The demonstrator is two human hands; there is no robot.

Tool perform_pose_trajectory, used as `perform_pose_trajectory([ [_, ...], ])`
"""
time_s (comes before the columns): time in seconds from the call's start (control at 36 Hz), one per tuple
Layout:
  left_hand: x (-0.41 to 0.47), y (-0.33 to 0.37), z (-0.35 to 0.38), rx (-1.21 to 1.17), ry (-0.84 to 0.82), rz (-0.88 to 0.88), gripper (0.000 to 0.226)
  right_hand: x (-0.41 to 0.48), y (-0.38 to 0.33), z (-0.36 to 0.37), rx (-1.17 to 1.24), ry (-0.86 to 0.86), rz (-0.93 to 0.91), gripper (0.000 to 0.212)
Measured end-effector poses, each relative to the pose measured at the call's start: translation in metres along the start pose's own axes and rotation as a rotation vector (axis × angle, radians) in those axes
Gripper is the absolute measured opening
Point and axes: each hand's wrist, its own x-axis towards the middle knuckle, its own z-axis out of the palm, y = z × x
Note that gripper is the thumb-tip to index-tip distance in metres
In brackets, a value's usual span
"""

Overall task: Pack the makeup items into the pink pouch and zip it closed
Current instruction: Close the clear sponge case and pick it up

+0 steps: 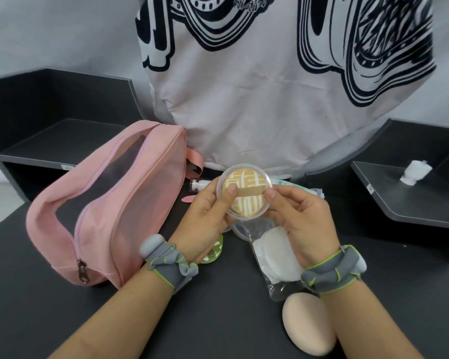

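Note:
A round clear case with an orange-and-white puff [246,206] is held up above the black table, between both hands. My left hand [205,218] grips its left edge with the thumb on top, and my right hand [301,221] grips its right edge. The pink pouch [109,203] lies to the left with mesh sides; its zipper pull [83,273] sits at the near end. Under my right hand lies a clear bag of white pads [275,255]. A beige egg-shaped sponge [309,325] rests near my right forearm. A green-and-white round item [215,251] is half hidden beneath my left wrist.
A small tube [198,183] and a teal-edged packet [296,185] lie behind the hands. A person in a white patterned shirt [270,86] stands across the table. Dark shelves [49,141] stand at left and right; a white wad [415,172] sits on the right one.

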Motion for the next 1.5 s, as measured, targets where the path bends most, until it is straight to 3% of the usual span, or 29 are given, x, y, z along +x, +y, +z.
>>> perform_pose_trajectory([
  [0.28, 0.003, -0.003, 0.000, 0.186, 0.072, 0.024, 0.039, -0.002, 0.001, 0.001, -0.046, 0.001, 0.031, 0.015],
  [0.39, 0.002, 0.000, 0.000, 0.089, 0.168, -0.020, 0.057, -0.003, 0.001, 0.002, -0.114, -0.014, -0.022, 0.031],
  [0.75, 0.003, 0.000, 0.000, 0.209, 0.288, 0.115, 0.040, -0.006, 0.001, 0.005, -0.116, -0.109, 0.014, 0.041],
  [0.92, 0.002, -0.003, 0.002, 0.181, 0.248, 0.077, 0.052, -0.005, -0.002, 0.004, -0.140, -0.035, -0.043, 0.025],
  [1.06, 0.002, 0.000, 0.001, 0.207, 0.199, 0.092, 0.038, -0.004, -0.002, 0.003, -0.032, 0.075, -0.040, 0.014],
  [1.22, 0.005, -0.003, -0.007, 0.218, 0.252, 0.145, 0.020, -0.002, 0.000, 0.003, -0.037, -0.006, -0.008, 0.019],
  [1.5, 0.005, -0.002, -0.007, 0.281, 0.296, 0.147, 0.027, -0.002, -0.001, 0.002, -0.070, -0.012, -0.050, 0.023],
])
